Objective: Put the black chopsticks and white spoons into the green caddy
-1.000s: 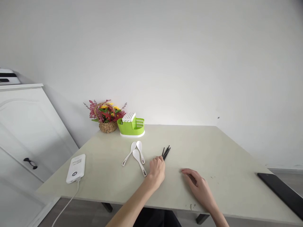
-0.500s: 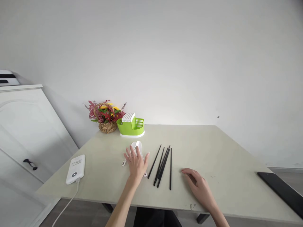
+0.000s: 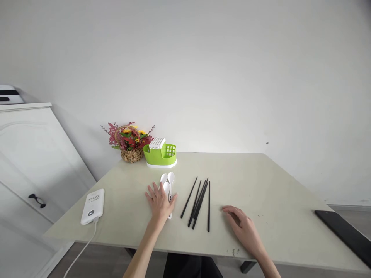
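My left hand (image 3: 160, 202) lies with fingers spread over a few white spoons (image 3: 171, 179), covering part of their handles. Three spoon bowls show beyond its fingertips; how many handles lie beneath is hidden. To the right of that hand, several black chopsticks (image 3: 199, 202) are strewn on the table, some crossing one another. My right hand (image 3: 239, 224) rests on its side to the right of the chopsticks, fingers loosely curved and apart from the thumb, holding nothing.
Toward the back stands a green and white utensil holder (image 3: 160, 156), beside a wicker basket of flowers (image 3: 131, 155). A white power bank (image 3: 92, 206) with a cable lies at the left of the table (image 3: 261, 177). At the right edge is a black flat object (image 3: 343, 233).
My left hand has slid slightly left and the spoons under it have shifted, so a third bowl now shows. My right hand and the chopsticks have stayed put.
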`<state>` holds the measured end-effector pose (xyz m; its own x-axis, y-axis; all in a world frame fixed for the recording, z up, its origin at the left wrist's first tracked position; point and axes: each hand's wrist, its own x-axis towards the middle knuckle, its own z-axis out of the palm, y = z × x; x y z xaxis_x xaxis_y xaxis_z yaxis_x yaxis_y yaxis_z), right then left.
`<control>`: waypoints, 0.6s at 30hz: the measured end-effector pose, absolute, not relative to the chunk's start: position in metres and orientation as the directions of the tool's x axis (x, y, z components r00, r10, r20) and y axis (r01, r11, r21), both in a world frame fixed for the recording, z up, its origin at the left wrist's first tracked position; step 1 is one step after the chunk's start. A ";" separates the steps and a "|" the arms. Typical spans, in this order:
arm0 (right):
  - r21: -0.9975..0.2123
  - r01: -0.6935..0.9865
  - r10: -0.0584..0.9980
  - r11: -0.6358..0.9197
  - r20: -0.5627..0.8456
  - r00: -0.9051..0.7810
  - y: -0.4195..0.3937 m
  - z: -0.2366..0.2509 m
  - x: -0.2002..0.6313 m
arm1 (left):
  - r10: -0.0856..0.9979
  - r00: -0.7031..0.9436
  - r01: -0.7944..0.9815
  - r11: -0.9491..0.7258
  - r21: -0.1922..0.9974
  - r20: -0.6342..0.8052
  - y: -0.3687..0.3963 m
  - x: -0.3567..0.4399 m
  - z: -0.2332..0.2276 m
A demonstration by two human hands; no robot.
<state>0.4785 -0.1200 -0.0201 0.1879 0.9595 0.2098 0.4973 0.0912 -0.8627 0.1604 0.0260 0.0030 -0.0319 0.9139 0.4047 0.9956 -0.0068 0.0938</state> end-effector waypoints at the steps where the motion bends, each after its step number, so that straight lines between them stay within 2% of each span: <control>1: -0.863 0.496 0.959 0.091 0.209 0.189 -0.120 -0.020 0.478 | 0.912 -0.025 0.996 -0.013 0.090 0.410 0.026 0.156 0.004; 6: -0.866 0.492 0.958 0.087 0.208 0.196 -0.121 -0.020 0.478 | 0.908 0.008 0.995 -0.050 0.089 0.418 0.032 0.141 0.006; 11: -0.869 0.487 0.963 0.083 0.196 0.186 -0.121 -0.020 0.479 | 0.942 0.003 0.994 -0.039 0.102 0.337 0.047 0.142 0.009; 18: -0.875 0.481 0.971 0.052 0.157 0.181 -0.121 -0.020 0.480 | 0.947 0.073 0.997 -0.071 -0.017 0.313 0.074 0.151 0.017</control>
